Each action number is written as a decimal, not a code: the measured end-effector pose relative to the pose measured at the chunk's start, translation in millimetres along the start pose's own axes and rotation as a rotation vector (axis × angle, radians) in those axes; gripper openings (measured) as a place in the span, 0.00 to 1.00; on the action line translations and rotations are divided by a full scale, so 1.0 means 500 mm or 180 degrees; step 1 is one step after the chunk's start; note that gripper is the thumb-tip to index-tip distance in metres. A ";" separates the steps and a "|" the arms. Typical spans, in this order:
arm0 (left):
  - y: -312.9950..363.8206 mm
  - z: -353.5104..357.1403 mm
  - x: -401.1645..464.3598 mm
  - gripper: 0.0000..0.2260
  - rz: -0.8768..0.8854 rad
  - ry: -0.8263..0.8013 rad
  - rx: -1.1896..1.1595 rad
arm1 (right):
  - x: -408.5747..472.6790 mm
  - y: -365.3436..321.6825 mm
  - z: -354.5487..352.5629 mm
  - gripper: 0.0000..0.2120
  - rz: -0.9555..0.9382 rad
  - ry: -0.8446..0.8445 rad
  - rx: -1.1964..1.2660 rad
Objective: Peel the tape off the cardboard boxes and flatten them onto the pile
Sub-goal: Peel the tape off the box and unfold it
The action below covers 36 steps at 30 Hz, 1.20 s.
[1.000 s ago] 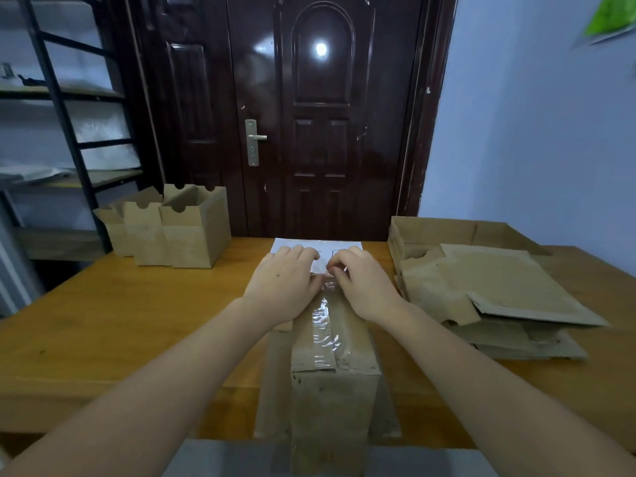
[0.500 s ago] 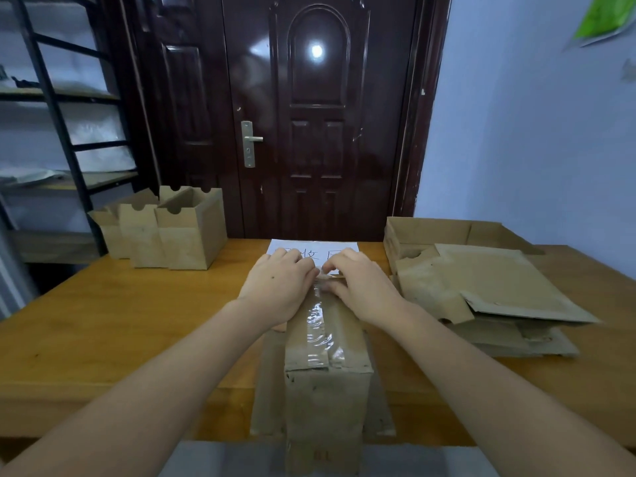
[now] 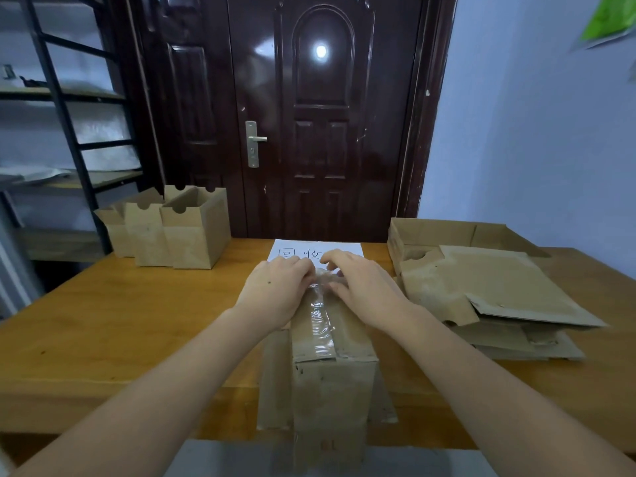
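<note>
A brown cardboard box (image 3: 330,387) lies on its side at the table's near edge, pointing away from me. A strip of clear tape (image 3: 321,325) runs along its top seam. My left hand (image 3: 275,290) grips the far left top of the box. My right hand (image 3: 361,287) is at the far end of the tape, fingers curled and pinching the crumpled, lifted tape end. To the right lies the pile of flattened boxes (image 3: 488,297).
Three upright open boxes (image 3: 172,228) stand at the back left of the wooden table (image 3: 120,321). A white sheet with handwriting (image 3: 309,251) lies beyond my hands. A dark door (image 3: 320,115) is behind the table, a metal shelf (image 3: 69,132) to the left.
The tape end at the far edge has lifted and bunched between my fingers. My hands have shifted slightly; the box stays in place.
</note>
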<state>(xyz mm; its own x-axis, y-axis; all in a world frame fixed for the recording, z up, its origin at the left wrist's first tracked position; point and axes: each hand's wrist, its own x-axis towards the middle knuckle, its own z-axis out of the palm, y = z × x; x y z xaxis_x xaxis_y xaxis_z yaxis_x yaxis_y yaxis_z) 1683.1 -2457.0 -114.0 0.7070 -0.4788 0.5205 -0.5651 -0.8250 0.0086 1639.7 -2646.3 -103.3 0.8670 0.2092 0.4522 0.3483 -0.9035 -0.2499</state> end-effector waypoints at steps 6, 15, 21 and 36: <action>0.005 -0.013 0.008 0.17 0.0225 -0.0280 0.0191 | 0.003 -0.002 0.014 0.09 0.0004 0.0125 0.0147; 0.028 -0.015 0.010 0.07 -0.0269 -0.0164 0.0543 | 0.017 -0.004 0.021 0.08 -0.0095 0.0096 0.0271; 0.012 -0.009 0.006 0.11 -0.0072 -0.0147 0.0361 | 0.012 -0.001 0.015 0.11 -0.0125 0.0157 0.0401; -0.007 0.009 -0.002 0.15 0.0125 -0.0098 0.0301 | 0.015 0.004 0.009 0.13 -0.0058 -0.0280 0.0448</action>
<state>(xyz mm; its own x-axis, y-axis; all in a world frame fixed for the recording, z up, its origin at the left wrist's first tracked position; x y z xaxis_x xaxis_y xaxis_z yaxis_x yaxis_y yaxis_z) 1686.2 -2454.8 -118.4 0.6987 -0.5191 0.4923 -0.5510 -0.8294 -0.0925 1648.4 -2645.0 -104.3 0.8858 0.2627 0.3825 0.4054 -0.8391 -0.3626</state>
